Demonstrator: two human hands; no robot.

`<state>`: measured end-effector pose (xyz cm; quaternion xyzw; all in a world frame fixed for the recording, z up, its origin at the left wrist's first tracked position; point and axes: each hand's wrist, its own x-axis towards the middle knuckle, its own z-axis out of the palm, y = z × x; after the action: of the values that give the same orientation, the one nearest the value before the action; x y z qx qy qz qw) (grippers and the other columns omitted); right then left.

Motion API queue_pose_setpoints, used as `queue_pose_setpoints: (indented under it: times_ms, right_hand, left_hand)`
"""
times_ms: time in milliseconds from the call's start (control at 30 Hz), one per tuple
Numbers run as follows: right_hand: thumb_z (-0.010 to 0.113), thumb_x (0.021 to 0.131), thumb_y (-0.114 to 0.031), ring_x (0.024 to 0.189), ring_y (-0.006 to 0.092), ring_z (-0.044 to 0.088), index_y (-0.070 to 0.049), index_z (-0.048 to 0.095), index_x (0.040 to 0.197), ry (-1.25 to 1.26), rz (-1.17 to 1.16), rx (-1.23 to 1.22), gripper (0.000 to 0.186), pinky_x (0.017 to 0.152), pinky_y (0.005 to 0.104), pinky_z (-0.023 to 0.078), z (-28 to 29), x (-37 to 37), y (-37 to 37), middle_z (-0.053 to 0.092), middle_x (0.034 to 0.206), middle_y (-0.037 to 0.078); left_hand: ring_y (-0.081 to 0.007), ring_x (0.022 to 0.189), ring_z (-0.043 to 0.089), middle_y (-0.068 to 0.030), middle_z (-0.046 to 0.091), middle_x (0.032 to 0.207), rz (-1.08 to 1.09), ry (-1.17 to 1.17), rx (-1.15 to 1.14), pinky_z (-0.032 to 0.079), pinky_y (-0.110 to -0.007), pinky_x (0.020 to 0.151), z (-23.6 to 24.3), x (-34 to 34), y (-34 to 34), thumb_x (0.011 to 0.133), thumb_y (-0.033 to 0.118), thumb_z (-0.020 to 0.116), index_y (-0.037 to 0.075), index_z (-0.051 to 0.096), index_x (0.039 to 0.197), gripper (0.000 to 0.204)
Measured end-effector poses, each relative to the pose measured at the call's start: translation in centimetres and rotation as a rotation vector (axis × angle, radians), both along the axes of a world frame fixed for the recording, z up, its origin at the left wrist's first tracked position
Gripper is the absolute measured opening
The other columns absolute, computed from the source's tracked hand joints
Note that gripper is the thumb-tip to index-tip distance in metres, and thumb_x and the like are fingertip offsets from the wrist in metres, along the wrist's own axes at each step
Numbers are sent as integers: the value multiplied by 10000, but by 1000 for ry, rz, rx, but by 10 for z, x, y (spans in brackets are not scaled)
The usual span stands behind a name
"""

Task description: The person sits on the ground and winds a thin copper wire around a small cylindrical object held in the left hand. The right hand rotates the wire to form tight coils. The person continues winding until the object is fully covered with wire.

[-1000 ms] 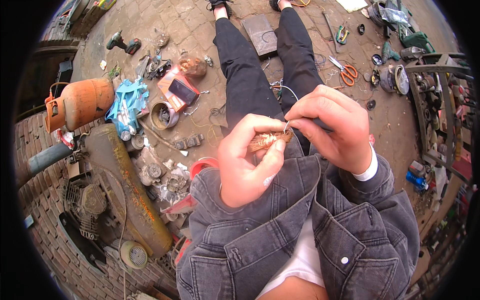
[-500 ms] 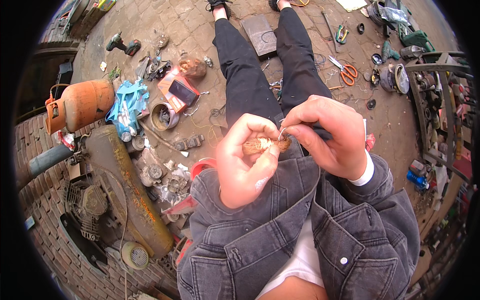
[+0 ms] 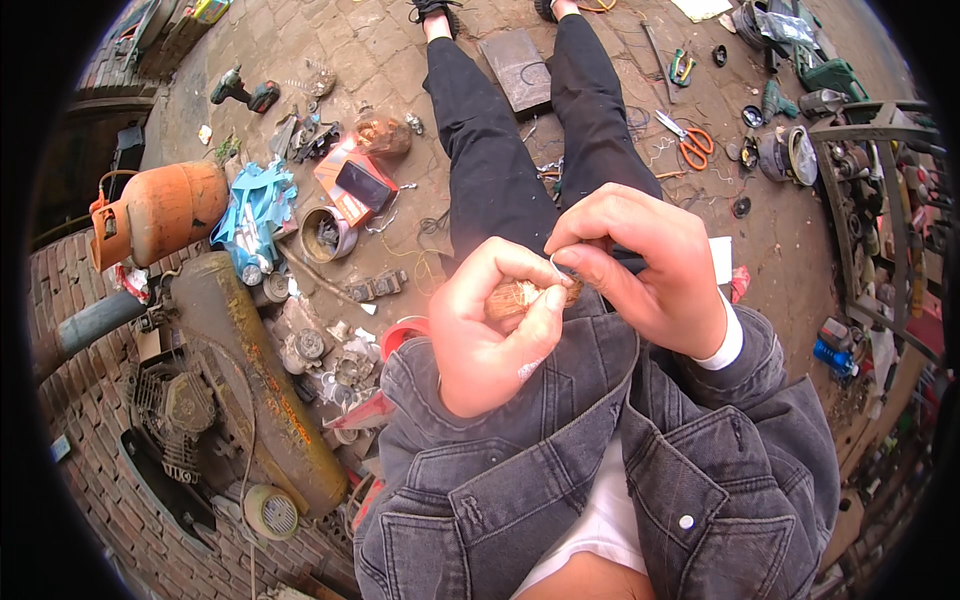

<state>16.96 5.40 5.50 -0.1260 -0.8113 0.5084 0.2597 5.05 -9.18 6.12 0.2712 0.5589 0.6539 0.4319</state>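
My left hand is closed around a small bundle of copper-coloured wire, its thumb and index finger pressed over the top. Pale cord is wound round the bundle's middle, and part of it is hidden by the fingers. Close beside it, my right hand pinches a thin, pale, curved strand between thumb and index finger. The strand runs down to the bundle at my left fingertips; whether it is cord or wire I cannot tell. Both hands are above my lap.
Orange-handled scissors and green-handled pliers lie on the paving at the right. A metal rack stands beyond them. To the left are a phone on an orange box, an orange gas cylinder, a rusty yellow cylinder and a cordless drill.
My right hand has shifted slightly left and up with the strand. My left fingers now cover more of the bundle and its cord wrapping.
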Motion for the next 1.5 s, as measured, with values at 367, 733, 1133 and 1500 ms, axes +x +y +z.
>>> queue_pose_setpoints:
  times_ms: [367, 733, 1133, 1500]
  right_hand:
    - [773, 715, 63, 809, 182, 598, 4, 689, 1134, 19, -225, 314, 431, 660, 289, 499, 19, 5, 3, 675, 1012, 105]
    - [837, 605, -12, 703, 222, 590, -55, 750, 931, 52, -115, 464, 340, 597, 319, 479, 12, 1, -4, 702, 821, 40]
    - [772, 698, -28, 670, 228, 581, -56, 665, 852, 28, -174, 588, 190, 581, 331, 471, 5, -5, -12, 651, 769, 43]
    - [769, 690, 10, 706, 239, 567, -40, 643, 878, 79, -251, 558, 232, 610, 331, 456, -2, -11, -11, 656, 809, 50]
  left_hand:
    - [-48, 756, 579, -33, 658, 876, 123, 191, -115, 462, -214, 663, 3, 4, 0, 892, -47, 673, -18, 637, 951, 75]
    - [-51, 737, 576, -31, 666, 849, 96, 331, -110, 467, -228, 644, -1, 5, 2, 879, -39, 689, -20, 640, 955, 92]
    - [-61, 739, 591, -41, 671, 844, 118, 358, -136, 475, -230, 656, 0, 4, 2, 881, -19, 701, -15, 646, 951, 89]
    - [-62, 741, 595, -43, 668, 840, 130, 349, -130, 478, -231, 663, 0, 3, 4, 878, -23, 700, -16, 644, 943, 86]
